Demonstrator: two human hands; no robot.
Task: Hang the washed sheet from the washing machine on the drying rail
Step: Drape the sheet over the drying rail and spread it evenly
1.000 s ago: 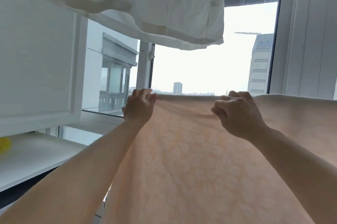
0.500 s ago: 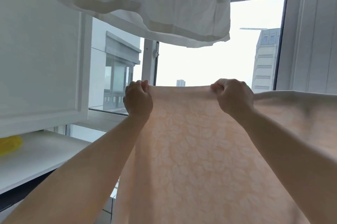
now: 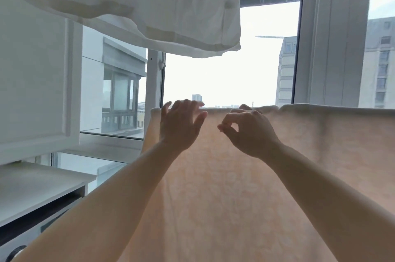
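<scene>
The peach sheet [image 3: 245,187] with a faint leaf pattern hangs straight down in front of me. Its folded top edge runs level across the window, and the drying rail under that fold is hidden. My left hand [image 3: 181,125] is just below the top edge near the sheet's left side, fingers spread and holding nothing. My right hand [image 3: 248,131] is beside it with fingers loosely curled, thumb and forefinger nearly meeting, and no cloth between them.
A white garment [image 3: 139,1] hangs overhead at the upper left. A white cabinet door [image 3: 34,82] stands at the left, with a white counter [image 3: 36,185] and the washing machine [image 3: 25,236] below it. The window frame [image 3: 333,48] is behind the sheet.
Both hands gripped the sheet's top edge and lifted it; now they have let go and the sheet hangs on its own, its top edge level.
</scene>
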